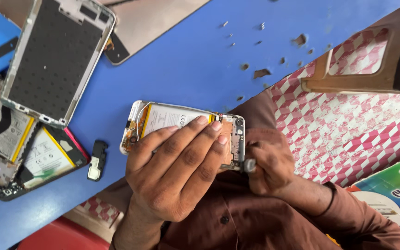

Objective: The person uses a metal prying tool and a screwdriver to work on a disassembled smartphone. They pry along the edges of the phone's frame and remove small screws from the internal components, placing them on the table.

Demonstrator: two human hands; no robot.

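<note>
My left hand grips an opened phone with its back cover off, so the white battery and orange circuit board show. My fingers lie across the battery. My right hand is closed around a small screwdriver, whose grey handle end shows by the phone's board end. The tip is hidden, so contact with the board cannot be judged. Both hands are over the near edge of the blue table, above my brown shirt.
At the left lie a white phone frame, two more opened phones with white batteries and a small black-and-white loose part. Tiny screws and scraps dot the blue table. A checkered red-and-white floor and a wooden piece are at right.
</note>
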